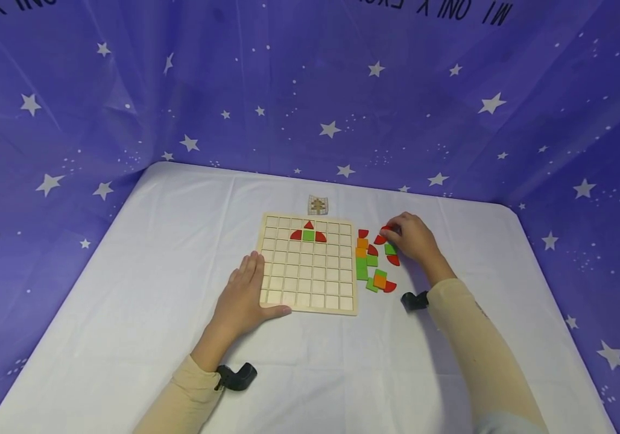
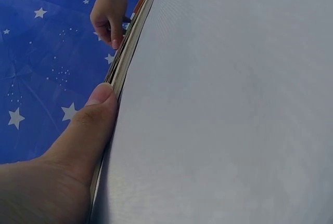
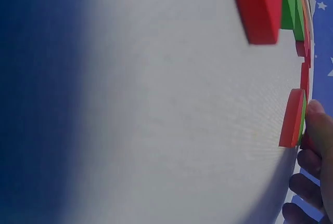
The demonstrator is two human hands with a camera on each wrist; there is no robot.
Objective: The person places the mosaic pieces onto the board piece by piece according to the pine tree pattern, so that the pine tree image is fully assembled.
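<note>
A square wooden grid board (image 1: 310,283) lies on the table. Near its top, a red triangle (image 1: 309,225) sits above a green square (image 1: 309,235) flanked by two red quarter-circles. My left hand (image 1: 242,295) rests along the board's left side with straight fingers, its thumb (image 2: 91,125) at the near edge. Right of the board, my right hand (image 1: 415,240) pinches a red piece (image 1: 386,228), partly hidden by the fingers. Beneath that hand lie another red quarter-circle (image 1: 379,240) and a green piece (image 1: 390,249).
Loose green, orange and red pieces lie right of the board, among them an orange square (image 1: 379,279) and a red quarter-circle (image 1: 390,287). A small card with a tree-like pattern (image 1: 318,205) lies beyond the board. A starry blue curtain (image 1: 299,90) borders the white table (image 1: 125,289).
</note>
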